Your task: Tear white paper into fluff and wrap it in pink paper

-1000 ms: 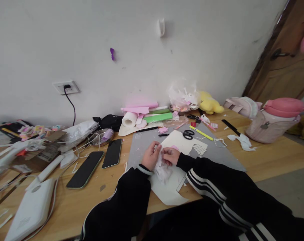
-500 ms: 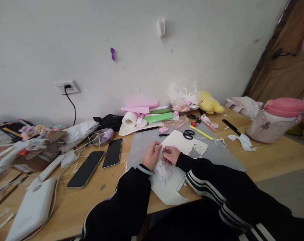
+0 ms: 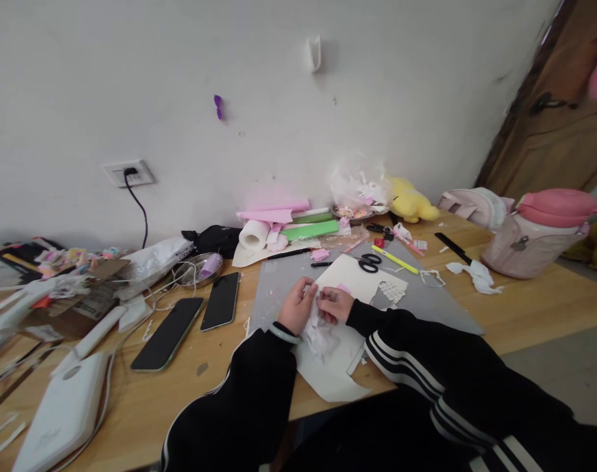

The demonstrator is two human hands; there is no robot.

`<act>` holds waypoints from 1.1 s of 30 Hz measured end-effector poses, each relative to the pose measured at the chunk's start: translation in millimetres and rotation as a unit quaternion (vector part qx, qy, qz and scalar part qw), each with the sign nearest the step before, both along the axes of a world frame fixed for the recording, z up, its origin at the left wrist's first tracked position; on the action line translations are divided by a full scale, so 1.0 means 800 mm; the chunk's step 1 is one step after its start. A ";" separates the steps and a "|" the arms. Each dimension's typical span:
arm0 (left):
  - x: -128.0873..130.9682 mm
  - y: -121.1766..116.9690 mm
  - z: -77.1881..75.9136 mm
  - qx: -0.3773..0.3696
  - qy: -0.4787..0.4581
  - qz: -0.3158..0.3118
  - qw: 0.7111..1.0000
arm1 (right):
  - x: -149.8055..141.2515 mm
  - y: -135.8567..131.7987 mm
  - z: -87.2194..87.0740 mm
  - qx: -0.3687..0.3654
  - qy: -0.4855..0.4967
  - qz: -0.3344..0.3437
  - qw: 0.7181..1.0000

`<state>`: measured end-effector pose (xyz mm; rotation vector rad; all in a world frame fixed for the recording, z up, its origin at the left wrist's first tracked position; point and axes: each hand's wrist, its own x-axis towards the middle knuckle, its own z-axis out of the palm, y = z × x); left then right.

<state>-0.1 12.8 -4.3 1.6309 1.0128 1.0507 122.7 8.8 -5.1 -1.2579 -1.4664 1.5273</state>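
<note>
A crumpled, thin white piece (image 3: 320,339), tissue or film, hangs down between my two hands over the white paper (image 3: 335,380). My left hand (image 3: 297,307) pinches its upper left edge with thumb and forefinger. On the other side my right hand (image 3: 336,304) has its fingers curled in on the same piece. The fingertips almost meet, and what lies between them is partly hidden. Black-handled scissors (image 3: 370,263) rest on the paper just beyond my right hand. A lacy white cut-out (image 3: 393,291) lies right of them.
Under the paper is a grey mat (image 3: 446,311). A yellow pen (image 3: 395,260) and a black comb (image 3: 453,248) lie to the right, near a pink-lidded pot (image 3: 525,239). Two phones (image 3: 168,334) and a white power bank (image 3: 65,413) with cables are on the left. Paper rolls (image 3: 254,235) line the wall.
The camera view has shifted very slightly. Both hands keep almost the same place and grip on the crumpled white piece.
</note>
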 end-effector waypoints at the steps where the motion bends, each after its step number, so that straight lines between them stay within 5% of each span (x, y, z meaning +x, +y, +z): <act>1: 0.000 0.000 -0.001 0.005 0.007 0.003 1.000 | 0.000 -0.001 0.000 0.000 -0.008 0.001 1.000; 7: 0.000 0.001 -0.002 0.053 0.054 0.025 0.997 | 0.000 -0.003 0.001 0.004 -0.032 -0.018 0.999; 33: 0.001 0.002 0.000 0.042 0.042 0.012 0.998 | -0.002 -0.001 -0.008 0.032 -0.071 -0.055 0.995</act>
